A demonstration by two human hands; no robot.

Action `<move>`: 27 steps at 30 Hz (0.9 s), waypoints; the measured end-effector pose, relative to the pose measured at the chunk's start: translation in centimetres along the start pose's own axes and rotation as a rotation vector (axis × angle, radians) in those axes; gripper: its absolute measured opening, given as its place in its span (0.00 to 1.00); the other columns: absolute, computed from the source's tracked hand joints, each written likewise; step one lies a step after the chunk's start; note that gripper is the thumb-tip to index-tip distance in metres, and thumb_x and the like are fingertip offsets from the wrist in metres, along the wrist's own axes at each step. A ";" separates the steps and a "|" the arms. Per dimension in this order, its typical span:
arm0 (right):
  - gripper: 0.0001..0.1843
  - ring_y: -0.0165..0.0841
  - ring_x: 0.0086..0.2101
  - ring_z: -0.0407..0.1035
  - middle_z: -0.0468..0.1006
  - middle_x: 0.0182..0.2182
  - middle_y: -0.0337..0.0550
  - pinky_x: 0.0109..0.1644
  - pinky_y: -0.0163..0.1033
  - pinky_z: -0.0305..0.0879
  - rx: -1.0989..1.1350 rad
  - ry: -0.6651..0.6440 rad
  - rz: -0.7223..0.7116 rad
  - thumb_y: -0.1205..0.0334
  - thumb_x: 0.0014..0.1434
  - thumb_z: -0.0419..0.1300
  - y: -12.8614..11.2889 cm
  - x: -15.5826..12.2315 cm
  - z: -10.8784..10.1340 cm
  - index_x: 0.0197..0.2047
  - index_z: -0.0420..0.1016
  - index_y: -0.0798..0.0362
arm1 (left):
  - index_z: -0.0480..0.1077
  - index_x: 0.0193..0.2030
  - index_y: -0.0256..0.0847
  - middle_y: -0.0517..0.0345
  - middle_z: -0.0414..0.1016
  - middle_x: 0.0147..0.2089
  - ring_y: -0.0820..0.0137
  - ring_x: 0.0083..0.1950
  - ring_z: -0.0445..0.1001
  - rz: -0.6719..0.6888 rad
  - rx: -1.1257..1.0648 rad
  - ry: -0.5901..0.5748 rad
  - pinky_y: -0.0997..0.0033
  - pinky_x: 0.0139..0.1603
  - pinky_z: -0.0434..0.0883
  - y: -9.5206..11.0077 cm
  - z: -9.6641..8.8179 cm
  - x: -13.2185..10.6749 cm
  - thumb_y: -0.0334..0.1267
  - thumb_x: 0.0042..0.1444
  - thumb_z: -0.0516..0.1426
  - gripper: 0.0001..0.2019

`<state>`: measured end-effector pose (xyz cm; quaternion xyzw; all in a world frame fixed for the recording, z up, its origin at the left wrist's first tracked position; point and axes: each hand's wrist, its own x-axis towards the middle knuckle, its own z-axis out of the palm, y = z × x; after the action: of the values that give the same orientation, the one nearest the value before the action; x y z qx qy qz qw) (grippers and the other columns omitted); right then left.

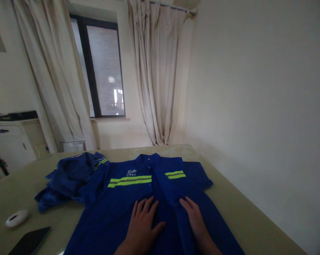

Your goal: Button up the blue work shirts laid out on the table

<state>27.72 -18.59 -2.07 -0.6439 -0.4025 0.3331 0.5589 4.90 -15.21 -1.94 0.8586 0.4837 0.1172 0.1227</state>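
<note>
A blue work shirt (117, 209) with yellow-green reflective stripes lies spread front-up on the bed (255, 219), collar away from me. My left hand (142, 221) rests flat on its middle with fingers spread, holding nothing. My right hand (195, 217) lies flat beside it on the shirt's right front panel, fingers stretched out. A fold of fabric runs between the two hands.
A crumpled pile of blue clothing (69, 177) sits left of the shirt. A small white oval object (17, 217) and a dark phone (29, 241) lie near the bed's left front. A wall borders the bed's right side; curtains, a window and a white dresser (11, 141) stand behind.
</note>
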 end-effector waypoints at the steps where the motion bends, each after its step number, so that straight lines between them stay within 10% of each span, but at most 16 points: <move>1: 0.28 0.42 0.40 0.73 0.80 0.33 0.42 0.45 0.41 0.68 -0.029 -0.085 -0.055 0.32 0.55 0.61 -0.3 -0.6 0.3 0.35 0.80 0.51 | 0.63 0.70 0.56 0.57 0.62 0.74 0.49 0.73 0.58 -0.039 0.006 0.020 0.37 0.73 0.51 0.1 -0.3 0.6 0.57 0.61 0.57 0.31; 5: 0.24 0.33 0.32 0.67 0.74 0.28 0.37 0.38 0.36 0.61 -0.220 -0.405 -0.293 0.40 0.65 0.57 -1.5 -2.9 2.3 0.31 0.74 0.52 | 0.70 0.62 0.53 0.57 0.69 0.67 0.54 0.65 0.66 -0.102 0.042 0.075 0.47 0.66 0.62 0.6 -0.4 2.0 0.38 0.61 0.56 0.21; 16: 0.21 0.35 0.34 0.70 0.76 0.29 0.38 0.41 0.36 0.64 -0.340 -0.394 -0.305 0.44 0.65 0.57 -2.4 -2.8 2.2 0.32 0.74 0.52 | 0.71 0.50 0.43 0.52 0.76 0.54 0.56 0.59 0.69 -0.031 0.052 0.161 0.47 0.63 0.61 1.3 0.5 1.9 0.26 0.65 0.46 0.16; 22: 0.32 0.44 0.62 0.65 0.72 0.64 0.47 0.68 0.43 0.57 -0.424 -0.499 -0.287 0.40 0.64 0.58 -2.5 -5.0 -1.3 0.65 0.69 0.46 | 0.63 0.43 0.43 0.54 0.77 0.37 0.63 0.38 0.77 -0.219 -0.251 0.235 0.66 0.42 0.70 -1.8 -4.3 3.0 0.41 0.73 0.36 0.17; 27: 0.35 0.50 0.61 0.68 0.74 0.63 0.47 0.66 0.47 0.62 -0.689 -0.545 -0.232 0.42 0.59 0.62 1.7 -6.3 -2.0 0.67 0.69 0.40 | 0.67 0.51 0.44 0.47 0.80 0.49 0.60 0.50 0.78 -0.176 -0.381 0.149 0.64 0.50 0.72 -3.0 -6.7 1.2 0.55 0.71 0.34 0.27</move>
<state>26.86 -25.15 -3.61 -0.6320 -0.6916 0.2723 0.2195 0.98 -12.05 3.50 0.7633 0.5336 0.2585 0.2566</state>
